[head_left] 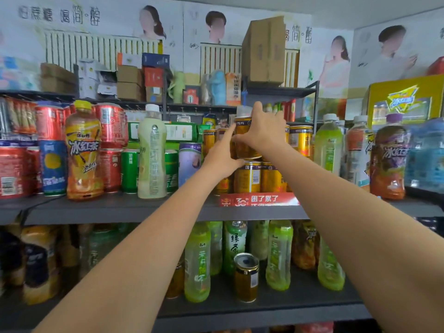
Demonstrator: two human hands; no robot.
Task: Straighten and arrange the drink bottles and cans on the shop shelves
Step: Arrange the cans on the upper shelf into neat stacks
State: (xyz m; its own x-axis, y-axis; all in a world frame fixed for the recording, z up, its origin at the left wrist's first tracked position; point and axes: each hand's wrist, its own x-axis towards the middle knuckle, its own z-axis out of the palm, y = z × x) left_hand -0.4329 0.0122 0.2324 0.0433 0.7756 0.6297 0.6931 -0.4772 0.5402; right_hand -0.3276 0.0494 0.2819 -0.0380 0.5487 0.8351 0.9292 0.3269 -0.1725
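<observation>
A gold can [245, 140] stands on the upper layer of a stack of gold cans [248, 177] in a red display tray [258, 200] on the middle shelf. My right hand [263, 127] grips this can from the right, thumb low and fingers over its top. My left hand [222, 157] touches the can's left side with straight fingers. More gold cans [300, 138] stand behind on the right. A single gold can [246, 276] stands among green tea bottles [197, 260] on the lower shelf.
Left of the stack stand a pale bottle [151, 155], an iced-tea bottle [83, 152], and red cans [109, 126], green cans [129, 170] and a blue one [53, 168]. Green bottles [328, 145] and a purple-capped one [389, 159] stand right. Cartons [264, 49] sit on top.
</observation>
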